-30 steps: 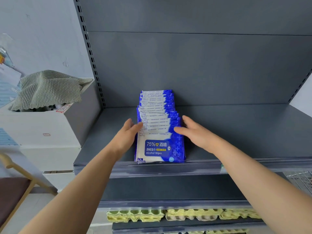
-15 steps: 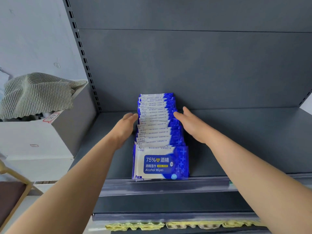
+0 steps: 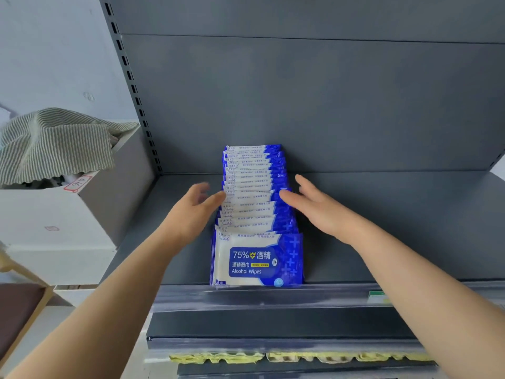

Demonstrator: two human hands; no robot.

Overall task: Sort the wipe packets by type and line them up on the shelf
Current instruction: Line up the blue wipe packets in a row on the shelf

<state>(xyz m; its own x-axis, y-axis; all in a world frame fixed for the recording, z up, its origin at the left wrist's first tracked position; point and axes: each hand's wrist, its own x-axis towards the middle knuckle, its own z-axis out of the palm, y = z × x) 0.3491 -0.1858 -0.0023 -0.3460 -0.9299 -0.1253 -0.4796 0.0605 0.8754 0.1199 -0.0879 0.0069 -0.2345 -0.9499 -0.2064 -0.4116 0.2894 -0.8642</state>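
Note:
A single row of blue and white alcohol wipe packets (image 3: 255, 203) stands upright on the dark grey shelf (image 3: 396, 228), running from the front lip to the back panel. The front packet (image 3: 257, 259) reads "75% Alcohol Wipes". My left hand (image 3: 191, 212) flanks the row's left side, fingers straight, thumb touching the packets' edges. My right hand (image 3: 317, 206) flanks the right side, fingers straight against the blue edges about halfway along the row.
A white cardboard box (image 3: 68, 212) with a striped cloth (image 3: 54, 143) over it stands left of the shelf upright. A wooden chair (image 3: 19, 305) sits at lower left. Yellow egg trays (image 3: 300, 356) lie on the shelf below. A clear price rail (image 3: 273, 296) edges the shelf front.
Both hands slid backward along the row's sides, from near the front packet to about its middle, pressing the packets into line. The view shifted slightly.

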